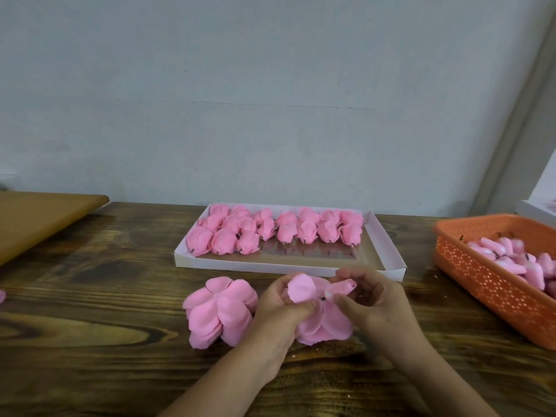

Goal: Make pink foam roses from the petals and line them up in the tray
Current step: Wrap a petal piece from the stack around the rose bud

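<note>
Nearest on bench: left hand pinches petal sheet, right hand fingers clamped on bud. Step, likely: seating bud into petals. Next: fold petals up round bud. Petal stack just left. Farther: tray with rose rows; basket of buds right.

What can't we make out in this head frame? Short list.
- Orange basket: head view, right part cut off by the frame edge, so its pink buds can't be counted.
- Rose in progress: the left hand and right hand cover its middle; the join is hidden.
- White tray: front roses hide the back rows, so no exact count.
- Petal stack: layers too thin to count.
</note>
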A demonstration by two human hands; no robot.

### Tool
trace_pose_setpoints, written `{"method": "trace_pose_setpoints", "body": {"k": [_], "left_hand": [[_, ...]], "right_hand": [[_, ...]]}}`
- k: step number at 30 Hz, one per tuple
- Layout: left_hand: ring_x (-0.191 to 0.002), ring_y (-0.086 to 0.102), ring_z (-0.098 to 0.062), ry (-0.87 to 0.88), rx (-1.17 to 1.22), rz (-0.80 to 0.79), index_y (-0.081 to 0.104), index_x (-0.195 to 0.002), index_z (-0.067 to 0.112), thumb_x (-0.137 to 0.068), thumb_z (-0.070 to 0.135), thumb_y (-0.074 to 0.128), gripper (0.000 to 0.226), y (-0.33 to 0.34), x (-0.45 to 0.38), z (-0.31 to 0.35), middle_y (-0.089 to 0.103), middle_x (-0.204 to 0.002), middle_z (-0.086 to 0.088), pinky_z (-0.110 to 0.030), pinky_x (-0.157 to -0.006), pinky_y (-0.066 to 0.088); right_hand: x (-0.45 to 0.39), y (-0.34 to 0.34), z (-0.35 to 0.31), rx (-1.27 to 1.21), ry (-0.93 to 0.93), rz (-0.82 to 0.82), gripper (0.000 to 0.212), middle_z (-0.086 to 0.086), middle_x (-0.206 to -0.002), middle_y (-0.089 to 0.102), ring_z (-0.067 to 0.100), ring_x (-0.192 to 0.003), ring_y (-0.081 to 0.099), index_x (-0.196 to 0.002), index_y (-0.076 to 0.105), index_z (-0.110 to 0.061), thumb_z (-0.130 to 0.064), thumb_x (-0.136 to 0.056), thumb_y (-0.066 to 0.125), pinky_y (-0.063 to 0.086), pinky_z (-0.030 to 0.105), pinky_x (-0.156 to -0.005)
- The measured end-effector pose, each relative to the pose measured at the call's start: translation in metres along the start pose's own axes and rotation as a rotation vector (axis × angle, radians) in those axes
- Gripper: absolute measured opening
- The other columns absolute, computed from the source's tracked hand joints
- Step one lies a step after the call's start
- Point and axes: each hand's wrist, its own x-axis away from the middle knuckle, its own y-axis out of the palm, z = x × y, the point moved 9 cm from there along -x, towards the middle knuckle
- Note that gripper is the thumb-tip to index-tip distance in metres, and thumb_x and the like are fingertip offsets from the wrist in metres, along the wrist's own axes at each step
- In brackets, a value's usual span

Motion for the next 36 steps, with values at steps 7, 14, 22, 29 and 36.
{"method": "trace_pose_setpoints", "body": {"k": [7,14,22,29,36], "left_hand": [[-0.102,0.073,-0.035,0.033,0.004,-0.082,0.075,-0.105,0.027,-0.072,0.028,0.073,0.033,0.007,0.001,0.004,0.076,-0.109,-0.014,-0.055,-0.075,0.059],[-0.111,0.071,-0.032,0.040,0.003,-0.095,0.078,-0.106,0.016,-0.079,0.036,0.071,0.034,0.008,0.001,0.006,0.075,-0.113,-0.017,-0.053,-0.098,0.053],[-0.111,0.070,-0.034,-0.005,-0.025,-0.070,0.073,-0.112,0.010,-0.098,0.033,0.062,0.029,0.006,0.003,0.003,0.074,-0.113,-0.019,-0.058,-0.099,0.054],[-0.109,0.071,-0.035,0.000,-0.059,-0.032,0.076,-0.104,0.011,-0.100,0.033,0.061,0.027,0.005,0.005,0.003,0.076,-0.107,-0.017,-0.058,-0.100,0.053],[-0.106,0.072,-0.032,-0.007,-0.052,-0.040,0.077,-0.103,0.022,-0.095,0.031,0.064,0.018,0.006,0.003,0.001,0.076,-0.109,-0.013,-0.058,-0.094,0.057]], "right_hand": [[0.000,0.004,0.002,0.095,-0.071,-0.016,0.028,-0.004,-0.089,0.076,0.010,-0.071,0.065,-0.098,0.073,-0.032,-0.012,-0.081,0.081,0.059,0.043,-0.067],[0.000,0.013,0.002,-0.063,-0.054,-0.101,0.021,-0.019,-0.120,0.070,0.004,-0.128,0.056,-0.098,0.079,-0.035,-0.033,-0.077,0.079,0.052,0.043,-0.100],[0.004,0.019,-0.001,-0.064,-0.077,-0.128,0.026,-0.003,-0.107,0.077,0.016,-0.104,0.071,-0.110,0.076,-0.022,-0.025,-0.084,0.072,0.057,0.047,-0.094],[0.001,0.012,0.005,-0.040,-0.046,-0.061,0.047,-0.002,-0.098,0.078,0.015,-0.094,0.074,-0.116,0.066,-0.036,-0.030,-0.072,0.084,0.059,0.042,-0.085],[0.002,0.012,0.005,-0.151,-0.053,-0.062,0.020,0.003,-0.097,0.078,0.024,-0.091,0.076,-0.098,0.078,-0.030,-0.030,-0.078,0.077,0.062,0.051,-0.078]]}}
